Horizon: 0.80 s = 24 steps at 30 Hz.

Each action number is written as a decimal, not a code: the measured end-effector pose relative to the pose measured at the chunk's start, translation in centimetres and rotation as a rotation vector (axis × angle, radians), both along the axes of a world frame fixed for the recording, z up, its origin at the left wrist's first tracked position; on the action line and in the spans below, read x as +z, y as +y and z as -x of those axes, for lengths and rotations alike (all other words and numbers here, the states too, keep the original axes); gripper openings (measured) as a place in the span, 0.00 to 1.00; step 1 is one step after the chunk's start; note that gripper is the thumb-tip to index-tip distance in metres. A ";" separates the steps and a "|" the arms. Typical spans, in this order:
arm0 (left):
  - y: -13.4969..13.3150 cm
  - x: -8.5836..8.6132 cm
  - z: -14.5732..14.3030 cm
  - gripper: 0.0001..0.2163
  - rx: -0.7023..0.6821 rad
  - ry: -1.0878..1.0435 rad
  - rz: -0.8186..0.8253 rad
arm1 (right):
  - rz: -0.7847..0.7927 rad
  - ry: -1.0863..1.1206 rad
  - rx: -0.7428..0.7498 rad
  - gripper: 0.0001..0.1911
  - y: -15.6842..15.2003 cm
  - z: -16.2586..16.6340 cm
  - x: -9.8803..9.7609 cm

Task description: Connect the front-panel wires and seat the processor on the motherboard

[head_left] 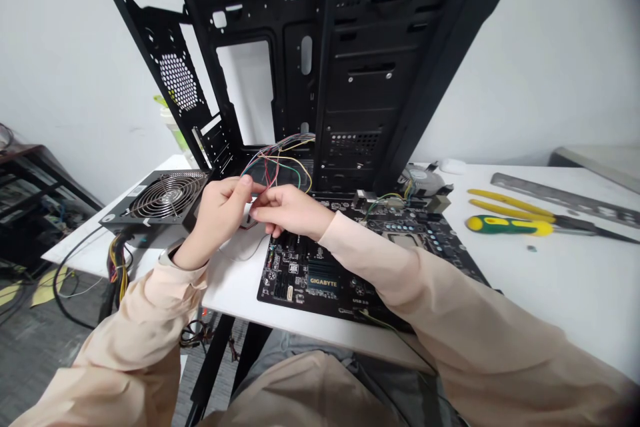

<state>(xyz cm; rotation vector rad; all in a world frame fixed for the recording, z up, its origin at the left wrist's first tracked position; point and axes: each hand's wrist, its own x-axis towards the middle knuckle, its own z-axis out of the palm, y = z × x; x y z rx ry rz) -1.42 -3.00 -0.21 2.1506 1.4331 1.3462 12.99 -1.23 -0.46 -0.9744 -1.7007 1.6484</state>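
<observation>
Thin coloured wires [285, 141] come out of the lower part of a black computer case [295, 7] that stands upright at the back of the table. My left hand [227, 210] is closed in a pinch on the wires. Beside it, my right hand [290, 209] also has its fingers closed on them, with the fingertips of both hands close together. Exactly which wire ends each hand grips is hidden. Below my right forearm lies a black Gigabyte motherboard [320, 282], partly covered by the sleeve.
On the left, a power supply [167, 197] with a round fan grille sits at the table edge, its cables hanging down. Yellow-handled pliers [515, 207], a green and yellow screwdriver [510, 225] and a metal strip [565, 199] lie on the right of the white table [575, 280].
</observation>
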 end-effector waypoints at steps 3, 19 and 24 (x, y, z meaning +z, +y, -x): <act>0.0 0.0 0.0 0.21 -0.041 -0.029 0.040 | 0.012 -0.009 -0.026 0.11 0.0 0.1 -0.1; 0.2 0.6 0.0 0.10 -0.157 0.004 0.677 | 0.062 -0.067 -0.055 0.12 1.2 -2.2 1.7; 0.0 0.5 -0.1 0.12 -0.157 0.163 0.811 | -0.092 -0.207 -0.052 0.13 1.6 -2.1 0.3</act>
